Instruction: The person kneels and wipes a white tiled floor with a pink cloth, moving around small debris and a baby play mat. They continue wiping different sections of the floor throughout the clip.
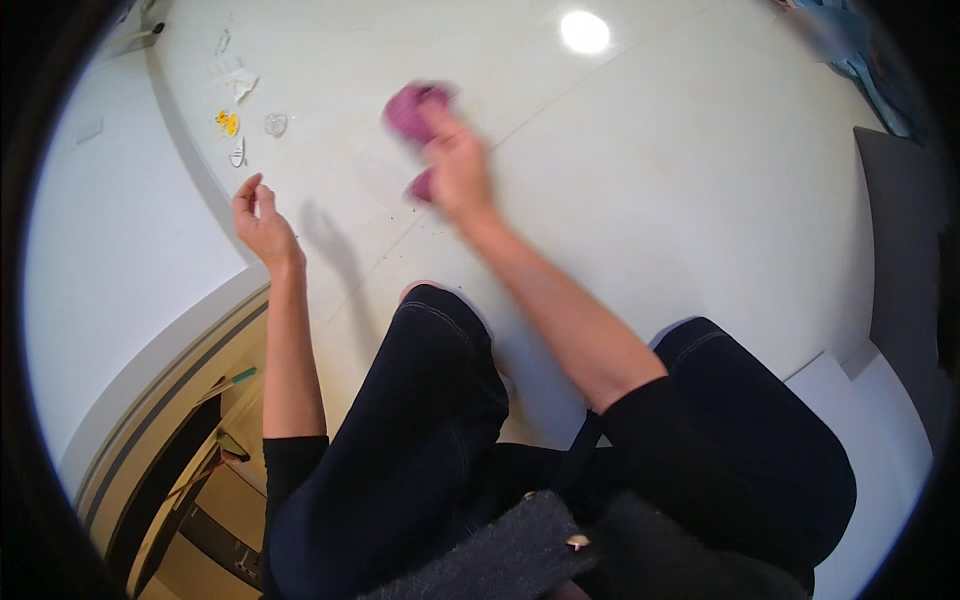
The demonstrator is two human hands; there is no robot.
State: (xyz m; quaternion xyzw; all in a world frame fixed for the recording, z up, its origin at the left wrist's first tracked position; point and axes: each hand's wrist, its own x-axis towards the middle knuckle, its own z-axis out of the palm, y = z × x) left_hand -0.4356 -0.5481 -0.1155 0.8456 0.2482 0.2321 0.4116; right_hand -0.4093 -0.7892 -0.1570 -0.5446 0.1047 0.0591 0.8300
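My right hand [463, 169] grips a purple-pink cloth [409, 114] over the pale tiled floor [675, 195]; both look blurred. A few dark crumbs [414, 211] lie on the tiles just below the cloth. My left hand [264, 225] is raised near the wall's base with nothing visible in it, its fingers loosely curled and apart. Beyond its fingertips lie a small white slotted piece [238, 152], a yellow object [227, 122], a crumpled clear plastic piece [275, 124] and a scrap that looks like white tissue [242, 83].
A white wall [105, 195] runs along the left, ending at a doorway frame [161, 356] beside my left forearm. Long handles [217, 390] show through the doorway. At the right stands a dark grey panel [904, 255], with blue fabric [870, 82] above it. My bent knees flank my right forearm.
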